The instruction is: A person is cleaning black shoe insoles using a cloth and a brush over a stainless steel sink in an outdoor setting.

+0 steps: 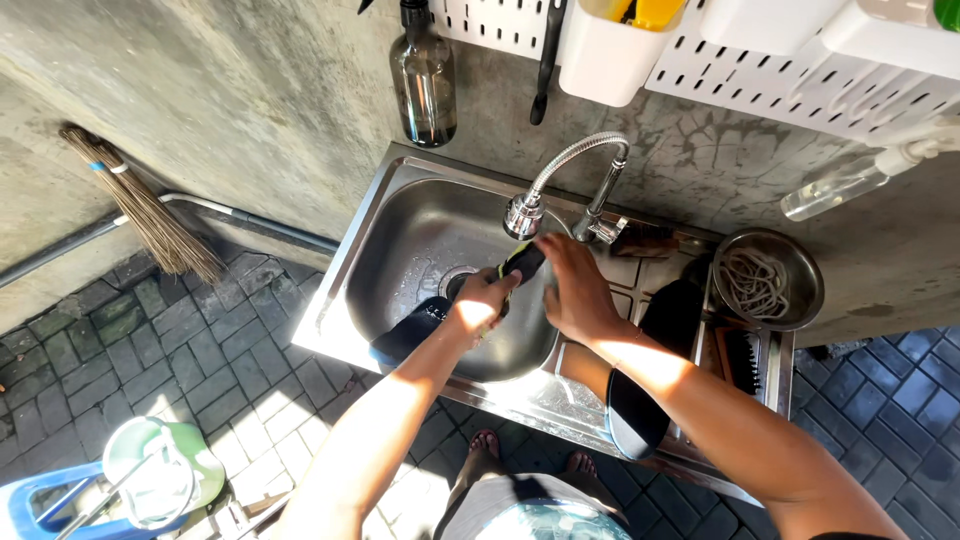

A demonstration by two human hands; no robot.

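The person's bare feet [530, 455] stand on the dark paving just in front of the sink [400, 215], and both forearms reach up over its steel basin. The left hand [480, 305] is clenched around a dark shoe [420, 330], holding it over the middle of the basin, above the drain. The right hand [575, 290] is closed on a small black and yellow brush [522, 262], which sits between the two hands, right under the head of the bendy metal tap [560, 180]. The brush touches the end of the shoe nearest the tap.

A second dark shoe [650, 370] lies sole-up on the sink's draining board, to the right of the basin and just beside the right forearm. Past it, at the far right end of the sink, a metal bowl [800, 290] holds a coil of pale laces [755, 282].

A brown glass bottle [424, 85] stands behind the sink against the wall. A straw broom [140, 200] leans on the wall well to the left of the sink.
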